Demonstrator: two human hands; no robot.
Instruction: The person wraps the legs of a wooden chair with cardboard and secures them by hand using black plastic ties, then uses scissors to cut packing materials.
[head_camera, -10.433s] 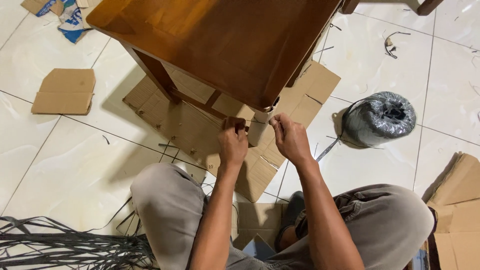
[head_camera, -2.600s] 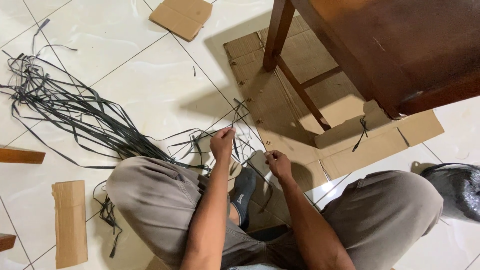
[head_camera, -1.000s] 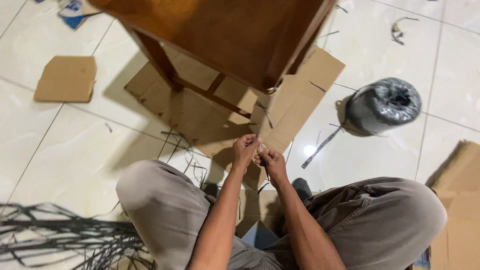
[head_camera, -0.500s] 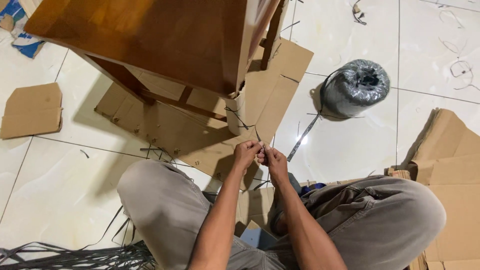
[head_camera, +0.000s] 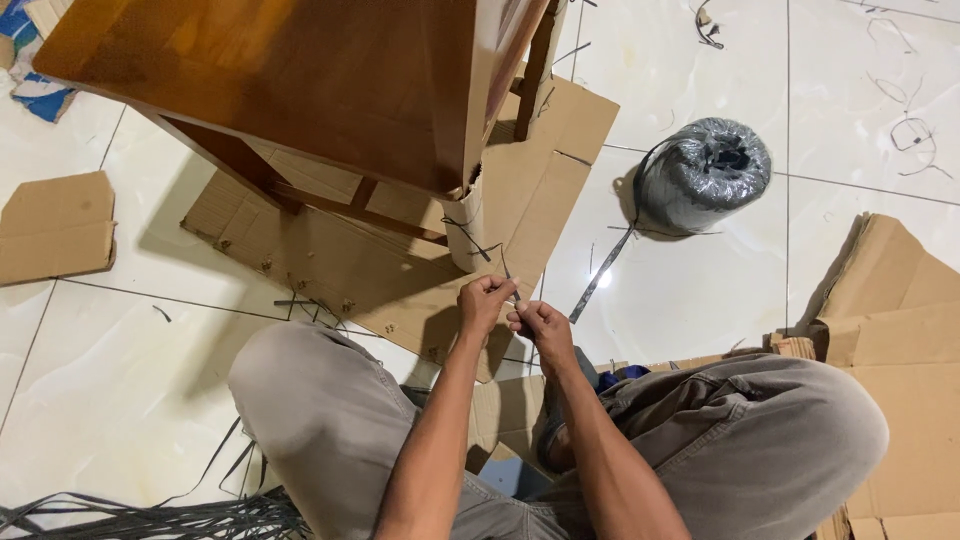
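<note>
Both hands pinching one thin dark strap below the wrapped table leg.

I see the strap (head_camera: 508, 278) running from my fingertips up to the cardboard-wrapped leg (head_camera: 463, 228) of the wooden table (head_camera: 300, 80), just above the flat cardboard sheet (head_camera: 380, 270) on the tiled floor (head_camera: 120, 340). My left hand (head_camera: 484, 303) and right hand (head_camera: 536, 325) are closed on it, almost touching. A grey strap roll (head_camera: 702, 175) sits off to the right, loose dark strips (head_camera: 150, 518) lower left.
</note>
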